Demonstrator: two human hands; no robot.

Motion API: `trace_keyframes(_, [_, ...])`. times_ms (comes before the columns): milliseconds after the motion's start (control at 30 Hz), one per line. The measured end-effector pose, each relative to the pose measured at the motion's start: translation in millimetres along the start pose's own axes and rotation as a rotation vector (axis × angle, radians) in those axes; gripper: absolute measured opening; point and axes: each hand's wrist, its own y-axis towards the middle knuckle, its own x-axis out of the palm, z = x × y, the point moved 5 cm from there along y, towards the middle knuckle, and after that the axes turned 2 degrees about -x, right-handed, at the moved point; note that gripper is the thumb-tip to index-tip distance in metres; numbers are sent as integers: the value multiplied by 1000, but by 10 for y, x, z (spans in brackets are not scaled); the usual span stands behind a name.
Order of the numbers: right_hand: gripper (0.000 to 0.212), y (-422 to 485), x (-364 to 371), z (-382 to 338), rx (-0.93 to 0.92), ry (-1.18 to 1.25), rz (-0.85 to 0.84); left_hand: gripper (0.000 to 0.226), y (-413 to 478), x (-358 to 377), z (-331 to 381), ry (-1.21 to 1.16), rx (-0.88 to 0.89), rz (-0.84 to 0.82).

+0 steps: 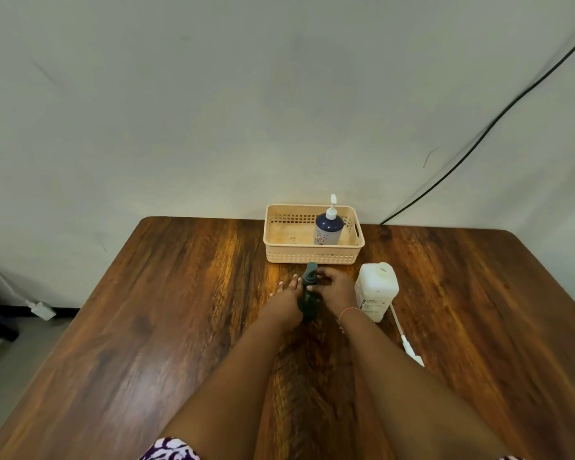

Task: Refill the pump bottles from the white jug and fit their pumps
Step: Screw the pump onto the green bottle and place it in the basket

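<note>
A dark green pump bottle [307, 305] stands on the wooden table [146, 327] in front of the basket. My left hand [287, 298] wraps its body from the left. My right hand [334, 288] grips its dark pump [310, 272] at the neck. The white jug [375, 292] stands uncapped just right of my right hand. A dark blue bottle [327, 229] with a white pump fitted stands inside the beige basket [312, 255].
A loose white pump with a long tube [407, 340] lies on the table right of my right forearm. The basket sits against the wall at the table's far edge. A black cable [478, 144] runs down the wall at right.
</note>
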Motion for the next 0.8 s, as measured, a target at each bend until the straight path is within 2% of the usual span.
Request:
trace_keyframes(67, [24, 4, -10, -43, 11, -67, 16, 73, -13, -13, 8, -8, -8, 0])
trace_keyframes(233, [46, -8, 25, -70, -35, -51, -105, 74, -22, -12, 1, -6, 8, -12])
trace_keyframes(433, [32, -9, 18, -52, 1, -80, 3, 73, -16, 3, 17, -24, -3, -8])
trace_keyframes(600, [60, -46, 42, -72, -32, -20, -97, 72, -12, 4, 25, 22, 15, 1])
trace_keyframes(700, [48, -31, 7, -32, 4, -39, -49, 74, -3, 14, 42, 22, 11, -10])
trace_keyframes(800, [49, -33, -9, -28, 61, -62, 4, 74, 16, 17, 40, 12, -5, -18])
